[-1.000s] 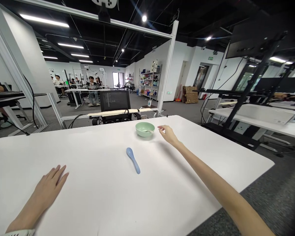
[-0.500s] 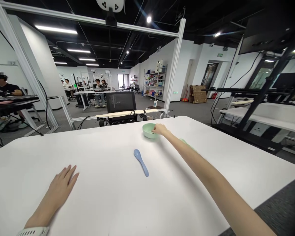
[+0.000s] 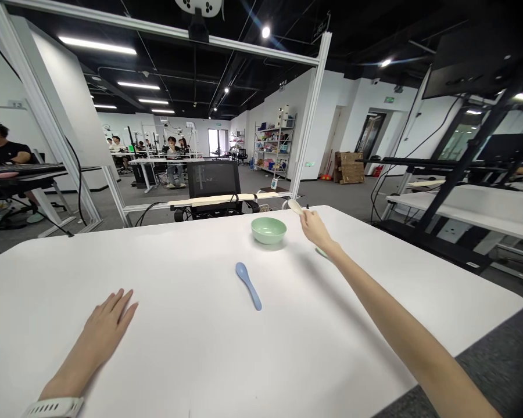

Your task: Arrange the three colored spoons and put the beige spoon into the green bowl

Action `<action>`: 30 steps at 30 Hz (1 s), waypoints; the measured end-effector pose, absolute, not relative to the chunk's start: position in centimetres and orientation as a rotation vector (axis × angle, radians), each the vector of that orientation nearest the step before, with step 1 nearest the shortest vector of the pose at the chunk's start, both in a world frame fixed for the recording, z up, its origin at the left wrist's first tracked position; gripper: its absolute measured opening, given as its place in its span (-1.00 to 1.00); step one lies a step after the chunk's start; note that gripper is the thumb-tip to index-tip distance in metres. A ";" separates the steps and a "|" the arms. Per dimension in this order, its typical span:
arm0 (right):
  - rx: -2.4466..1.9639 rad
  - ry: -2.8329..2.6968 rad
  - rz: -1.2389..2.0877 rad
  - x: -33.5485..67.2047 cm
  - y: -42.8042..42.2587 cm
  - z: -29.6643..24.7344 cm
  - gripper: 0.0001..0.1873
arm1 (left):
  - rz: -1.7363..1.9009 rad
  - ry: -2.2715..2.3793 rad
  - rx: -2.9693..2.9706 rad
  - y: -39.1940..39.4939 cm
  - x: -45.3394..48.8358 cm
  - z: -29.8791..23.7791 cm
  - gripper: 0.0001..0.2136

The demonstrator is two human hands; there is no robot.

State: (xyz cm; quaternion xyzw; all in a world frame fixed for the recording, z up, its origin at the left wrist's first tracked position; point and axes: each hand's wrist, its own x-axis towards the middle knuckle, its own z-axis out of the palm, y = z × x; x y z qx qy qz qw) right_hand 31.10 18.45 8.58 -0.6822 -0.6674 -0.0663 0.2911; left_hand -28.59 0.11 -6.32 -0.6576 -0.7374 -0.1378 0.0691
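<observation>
Fingers [image 3: 118, 306] of the left hand [image 3: 99, 332] lie spread on the white worktop [image 3: 165, 371]. Rightward sit a blue spoon [image 3: 247, 284] and a green bowl [image 3: 268, 230], the pale spoon [image 3: 294, 206] now lifted out of it, pinched in the right hand [image 3: 316, 230].

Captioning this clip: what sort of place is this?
Looks like an open-plan lab or office: people seated at rows of desks, white aluminium frames around the tables, and well-stocked metal shelving.

A white ribbed strap [image 3: 52, 407] — a watch band, by the look — circles the left wrist; the left forearm [image 3: 81, 357] and right forearm [image 3: 401, 331] are bare and slender — nothing else worn.
</observation>
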 end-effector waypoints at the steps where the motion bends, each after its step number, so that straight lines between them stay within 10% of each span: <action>1: -1.847 -1.747 -0.164 32.5 17.6 8.0 -0.59 | -0.418 -2.224 -1.980 0.2 -28.6 -6.3 -0.26; 13: -2.327 -1.498 0.117 40.5 12.2 0.9 -0.86 | -0.385 -2.215 -1.956 0.4 -28.8 -6.8 -0.29; 30: -1.919 -1.602 0.444 29.4 8.1 0.5 -0.78 | -0.377 -2.253 -1.980 0.3 -28.4 -6.1 -0.22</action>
